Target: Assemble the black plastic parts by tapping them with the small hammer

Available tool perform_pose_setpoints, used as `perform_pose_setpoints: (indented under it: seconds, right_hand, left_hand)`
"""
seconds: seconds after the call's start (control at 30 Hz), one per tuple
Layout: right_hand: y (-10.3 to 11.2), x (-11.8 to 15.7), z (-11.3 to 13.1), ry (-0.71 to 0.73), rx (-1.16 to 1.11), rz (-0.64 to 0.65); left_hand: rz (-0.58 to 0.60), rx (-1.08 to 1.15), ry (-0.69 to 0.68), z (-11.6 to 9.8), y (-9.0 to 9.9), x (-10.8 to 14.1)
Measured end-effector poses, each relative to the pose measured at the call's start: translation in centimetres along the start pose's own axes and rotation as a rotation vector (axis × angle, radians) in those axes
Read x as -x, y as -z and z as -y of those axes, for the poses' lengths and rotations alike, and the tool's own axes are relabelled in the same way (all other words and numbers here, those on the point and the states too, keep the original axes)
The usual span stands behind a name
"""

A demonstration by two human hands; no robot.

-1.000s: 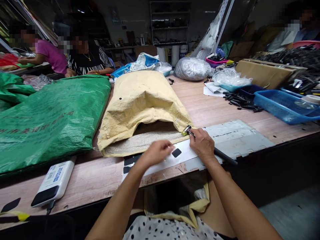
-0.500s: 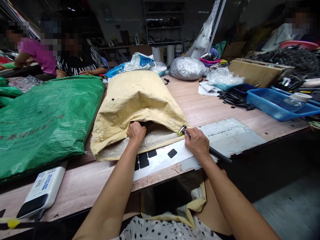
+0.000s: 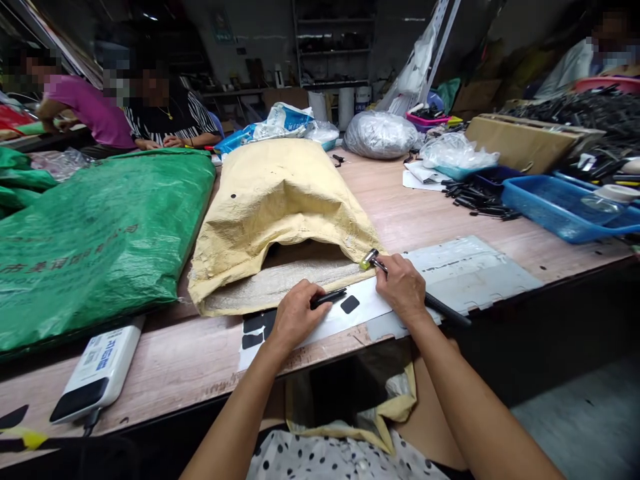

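Observation:
My left hand [image 3: 299, 312] is closed on a thin black piece [image 3: 329, 297], just in front of the mouth of a yellow woven sack [image 3: 295, 180]. The sack lies on the table with its opening towards me and a pale lining showing. My right hand [image 3: 401, 288] grips a small hammer [image 3: 370, 259] with a metal and yellowish head and a black handle, beside the sack's right corner. Between my hands a white sheet [image 3: 367, 298] bears dark rounded squares [image 3: 350, 305].
At the left lie a green sack [image 3: 100, 233] and a white device [image 3: 100, 370] with a cable. A grey sheet [image 3: 470, 273], black pieces [image 3: 480, 200] and a blue tray [image 3: 555, 210] are on the right. People sit at the far left and far right.
My left hand has come out of the yellow sack's mouth towards me and now holds a black piece. The right hand keeps the hammer at the sack's corner. The view has shifted slightly.

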State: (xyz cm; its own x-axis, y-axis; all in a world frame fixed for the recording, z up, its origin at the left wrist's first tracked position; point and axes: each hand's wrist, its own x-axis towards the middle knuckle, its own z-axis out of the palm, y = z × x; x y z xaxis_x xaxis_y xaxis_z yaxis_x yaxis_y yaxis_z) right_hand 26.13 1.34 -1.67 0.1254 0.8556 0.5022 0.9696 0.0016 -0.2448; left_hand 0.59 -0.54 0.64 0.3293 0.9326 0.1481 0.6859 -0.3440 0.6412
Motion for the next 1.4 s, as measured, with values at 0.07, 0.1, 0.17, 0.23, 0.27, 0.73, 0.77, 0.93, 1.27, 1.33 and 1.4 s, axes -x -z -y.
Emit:
perform_pose_setpoints:
  seconds: [0.07, 0.1, 0.17, 0.23, 0.27, 0.73, 0.77, 0.93, 1.27, 1.33, 1.4]
  right_hand:
    - [-0.1, 0.0, -0.2, 0.005, -0.009, -0.003]
    - [0.0, -0.1, -0.3, 0.007, -0.02, -0.005]
    - [0.2, -0.1, -0.4, 0.02, -0.052, -0.014]
    - [0.9, -0.1, -0.2, 0.042, -0.096, -0.039]
    - [1.4, 0.0, 0.1, 0.055, -0.134, -0.06]
    - [5.2, 4.5, 8.1, 0.283, -0.654, 0.148]
    - [5.0, 4.6, 8.1, 0.297, -0.612, 0.163]
    - [4.9, 4.3, 7.5, 0.304, -0.49, 0.167]
    - [4.2, 4.3, 6.5, 0.22, -0.499, 0.159]
    - [4.2, 3.9, 6.1, 0.195, -0.491, 0.108]
    - [4.3, 3.2, 5.6, 0.163, -0.462, 0.071]
  left_hand:
    - [-0.036, 0.046, -0.016, 0.5, -0.4, 0.0]
    - [-0.047, 0.068, -0.022, 0.7, -0.5, 0.0]
    - [-0.061, 0.097, -0.021, 0.9, -0.5, 0.0]
    - [-0.071, 0.119, -0.005, 0.9, -0.5, 0.0]
    - [-0.074, 0.131, 0.003, 0.9, -0.5, 0.1]
    - [-0.097, 0.201, 0.004, 0.7, -0.6, 0.2]
    - [-0.1, 0.202, -0.001, 0.7, -0.6, 0.2]
    - [-0.114, 0.206, 0.003, 0.7, -0.7, 0.1]
    - [-0.103, 0.141, 0.013, 0.8, -0.8, 0.0]
    - [-0.098, 0.124, 0.018, 0.7, -0.7, 0.0]
    - [-0.085, 0.117, 0.023, 0.5, -0.6, 0.0]
